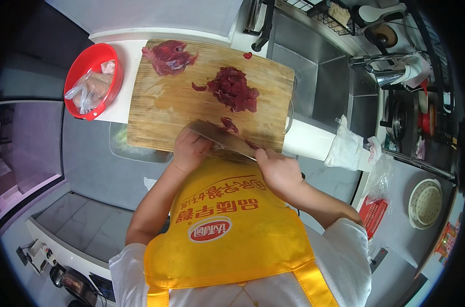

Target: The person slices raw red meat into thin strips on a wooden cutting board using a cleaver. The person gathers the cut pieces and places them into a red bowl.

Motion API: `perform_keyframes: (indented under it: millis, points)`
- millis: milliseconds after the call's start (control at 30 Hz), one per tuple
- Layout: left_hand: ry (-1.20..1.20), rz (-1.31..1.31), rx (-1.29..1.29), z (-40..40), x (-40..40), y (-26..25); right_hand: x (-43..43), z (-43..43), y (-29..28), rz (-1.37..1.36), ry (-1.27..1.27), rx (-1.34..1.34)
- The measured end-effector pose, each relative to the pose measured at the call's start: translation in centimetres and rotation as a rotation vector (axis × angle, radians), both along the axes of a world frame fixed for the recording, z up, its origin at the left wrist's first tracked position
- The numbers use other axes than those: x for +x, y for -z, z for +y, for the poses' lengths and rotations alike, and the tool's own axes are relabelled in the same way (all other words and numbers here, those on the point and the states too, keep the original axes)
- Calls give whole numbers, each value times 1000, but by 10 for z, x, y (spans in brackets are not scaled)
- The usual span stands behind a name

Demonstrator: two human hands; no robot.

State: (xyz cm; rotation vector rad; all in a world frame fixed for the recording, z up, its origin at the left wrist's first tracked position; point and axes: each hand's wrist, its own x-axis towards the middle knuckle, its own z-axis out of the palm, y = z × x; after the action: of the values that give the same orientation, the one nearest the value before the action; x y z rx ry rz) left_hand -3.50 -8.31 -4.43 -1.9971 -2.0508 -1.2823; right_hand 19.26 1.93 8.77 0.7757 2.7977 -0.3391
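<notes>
A wooden cutting board (171, 99) lies before me. My right hand (280, 169) is closed around the handle end of a wide-bladed kitchen knife (223, 138), whose blade slants across the board's near edge. At the blade's far end is my left hand (192, 147), fingers curled; whether it holds meat is hidden. A small strip of raw red meat (229, 125) lies just beyond the blade, and another bit shows beside my right hand. Farther up sits a pile of cut raw meat (234, 90). A larger raw piece (171, 57) rests at the board's far left corner.
Left of the board stands a red plastic basin (119, 76) with a plastic bag of food. A clear container (119, 147) sits partly under the board's near left edge. A steel sink (294, 57) is at the right, with a white cloth (344, 147) on the counter edge nearby.
</notes>
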Motion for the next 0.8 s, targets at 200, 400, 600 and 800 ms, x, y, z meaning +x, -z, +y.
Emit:
perform_keyframes:
  millis: [200, 400, 600, 800]
  points:
    - [29, -11, 7, 3, -1, 0, -1, 2, -9, 14, -31, 6]
    - [74, -3, 3, -1, -6, 6, -21, 0, -7, -7, -40, -52]
    - [57, -30, 16, 4, -5, 2, 1, 7, -14, -60, -44, -36]
    - [71, -65, -23, 3, -6, 1, -27, 19, 5, -20, -107, -89]
